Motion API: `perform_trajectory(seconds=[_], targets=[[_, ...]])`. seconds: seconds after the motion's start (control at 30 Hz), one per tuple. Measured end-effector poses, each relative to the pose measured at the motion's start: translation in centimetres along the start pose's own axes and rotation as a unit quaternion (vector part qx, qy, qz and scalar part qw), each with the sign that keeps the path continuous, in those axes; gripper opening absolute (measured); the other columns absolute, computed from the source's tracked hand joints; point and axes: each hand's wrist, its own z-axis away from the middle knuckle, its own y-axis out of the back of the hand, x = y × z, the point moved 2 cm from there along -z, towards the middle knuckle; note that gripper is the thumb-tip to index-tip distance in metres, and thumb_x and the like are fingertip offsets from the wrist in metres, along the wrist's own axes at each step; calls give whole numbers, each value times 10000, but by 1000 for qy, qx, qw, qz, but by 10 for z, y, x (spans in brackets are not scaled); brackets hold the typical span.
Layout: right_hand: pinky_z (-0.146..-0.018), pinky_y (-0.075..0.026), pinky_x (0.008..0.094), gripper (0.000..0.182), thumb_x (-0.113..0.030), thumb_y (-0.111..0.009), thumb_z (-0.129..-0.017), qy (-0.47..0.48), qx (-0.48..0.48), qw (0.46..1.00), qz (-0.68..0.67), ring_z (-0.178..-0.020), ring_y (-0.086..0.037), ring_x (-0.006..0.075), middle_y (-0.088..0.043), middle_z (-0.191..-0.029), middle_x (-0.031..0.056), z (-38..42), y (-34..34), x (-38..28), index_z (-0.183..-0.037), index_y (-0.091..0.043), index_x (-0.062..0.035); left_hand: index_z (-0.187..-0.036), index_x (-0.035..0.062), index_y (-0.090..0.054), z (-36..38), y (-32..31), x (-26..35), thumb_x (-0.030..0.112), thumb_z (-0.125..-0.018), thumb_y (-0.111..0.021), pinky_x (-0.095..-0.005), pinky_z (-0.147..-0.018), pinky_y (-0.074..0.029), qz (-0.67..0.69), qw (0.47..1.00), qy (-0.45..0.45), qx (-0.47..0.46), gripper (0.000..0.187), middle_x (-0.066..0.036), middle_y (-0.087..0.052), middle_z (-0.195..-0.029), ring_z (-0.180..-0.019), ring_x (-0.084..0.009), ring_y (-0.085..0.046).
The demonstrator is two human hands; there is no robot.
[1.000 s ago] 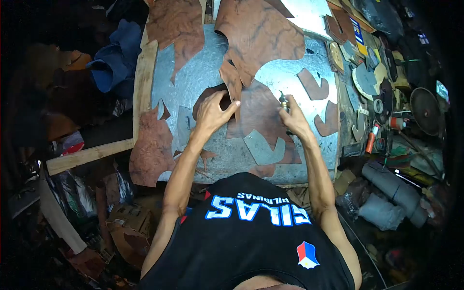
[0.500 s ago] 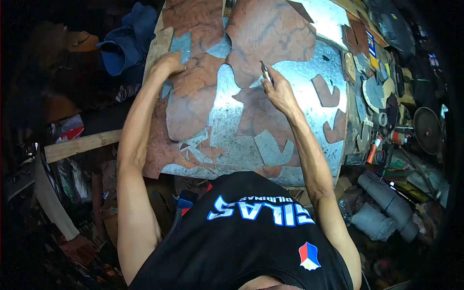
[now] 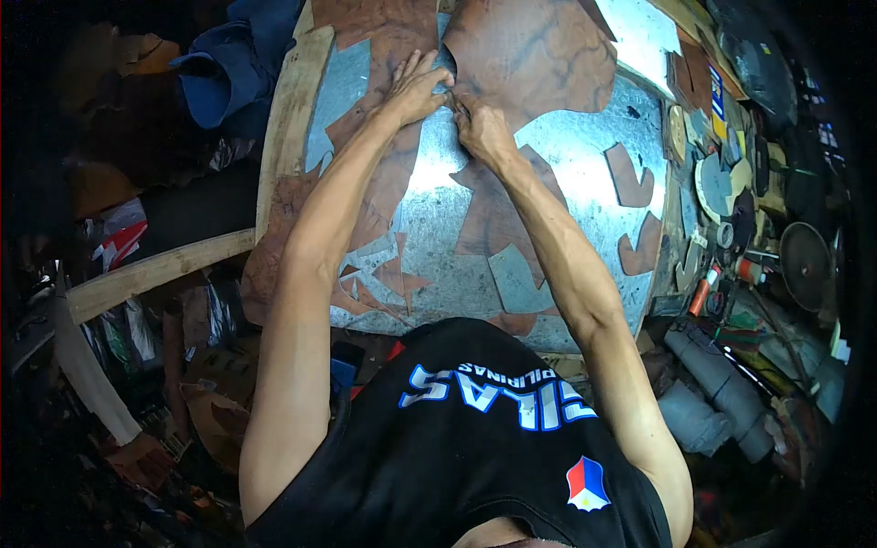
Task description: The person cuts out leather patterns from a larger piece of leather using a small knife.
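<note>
My left hand point(image 3: 416, 89) lies with fingers spread on a brown leather piece point(image 3: 384, 26) on the left side of the work surface. My right hand point(image 3: 486, 131) is closed beside its fingertips, at the lower left edge of a large brown marbled leather piece point(image 3: 539, 57). The knife seen in that fist a moment ago is now mostly hidden by the fingers. Under the leather is a shiny metal sheet point(image 3: 429, 187). Below my right wrist lies another brown leather piece point(image 3: 489, 215), with a grey curved piece point(image 3: 519, 277) near it.
Curved brown cut pieces point(image 3: 630, 175) lie at the right of the sheet, and leather scraps point(image 3: 376, 274) near my body. A wooden plank point(image 3: 164, 274) juts out left. Several tools and a tape roll point(image 3: 724, 236) crowd the right bench. Blue material point(image 3: 219, 82) hangs upper left.
My left hand has moved right and up off the left edge of the leather. My right hand has moved up and left, close to it. The large leather piece has shifted slightly right.
</note>
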Motion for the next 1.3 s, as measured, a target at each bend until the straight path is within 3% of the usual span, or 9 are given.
perform_trajectory(seconds=[0.33,0.73,0.87,0.97,1.0,1.07,1.13,1.2,1.3], targets=[[-839,-497,503,326,-83,-576,-856,54,29,997,46,-912,-632,471,-637,-969,326,-10,-14,8,-1165,-633,2,-1114,336,-697,1,-7,-1,220,-868,-606,-496,-1203,-63,-24,999,0,-30,287,-122,-250,-1595,-1492,-353,-115],[-765,-507,544,269,-126,-560,-868,-20,14,994,102,-881,-623,503,-615,-935,350,25,-21,-9,-1097,-644,-13,-1092,340,-727,-1,-10,-1,247,-878,-579,-486,-1204,-78,-22,1000,1,-12,276,-134,-296,-1572,-1484,-352,-143],[-822,-509,512,290,-137,-566,-872,-55,-6,995,79,-948,-624,484,-625,-1054,321,36,-9,-12,-1118,-646,-5,-1151,336,-703,-4,-8,-4,292,-906,-572,-498,-1199,-101,-38,999,-9,-20,281,-154,-309,-1561,-1476,-364,-168],[-911,-496,428,341,-151,-585,-895,1,62,998,22,-1063,-632,391,-644,-1122,269,66,18,-11,-1195,-612,8,-1327,282,-594,-3,5,-37,369,-950,-563,-522,-1172,-188,129,979,-86,134,387,-210,-341,-1530,-1443,-393,-248],[-937,-486,390,355,-133,-585,-907,-51,27,998,6,-1091,-626,369,-645,-1129,261,82,38,-18,-1228,-582,19,-1303,204,-617,2,28,-45,337,-949,-575,-456,-1097,-350,159,950,-152,223,380,-223,-502,-1407,-1342,-357,-442],[-919,-488,421,312,-123,-573,-909,-15,65,996,-55,-1057,-624,401,-640,-1116,260,123,64,-11,-1178,-577,34,-1473,167,-403,31,78,-72,530,-856,-660,-571,-1156,-185,260,949,-60,170,761,-161,-327,-1550,-1436,-463,-199],[-898,-484,434,302,-118,-562,-924,-80,67,994,26,-1048,-632,386,-640,-1105,252,177,79,18,-1192,-551,22,-1404,64,-470,86,131,-79,460,-906,-620,-591,-1123,-244,258,959,-5,120,654,-192,-447,-1456,-1393,-416,-319],[-868,-481,430,322,-167,-600,-925,-190,57,980,27,-993,-629,370,-634,-1068,241,229,94,25,-1180,-554,25,-1231,118,-654,139,146,-60,316,-945,-583,-371,-934,-486,143,954,77,252,355,-224,-660,-1167,-1112,-316,-640],[-866,-481,430,358,-213,-657,-914,-240,72,966,63,-998,-610,360,-618,-1084,224,300,99,47,-1175,-565,14,-1170,60,-673,199,136,-44,294,-936,-593,-343,-816,-525,138,955,138,222,341,-212,-705,-1009,-934,-283,-705]])
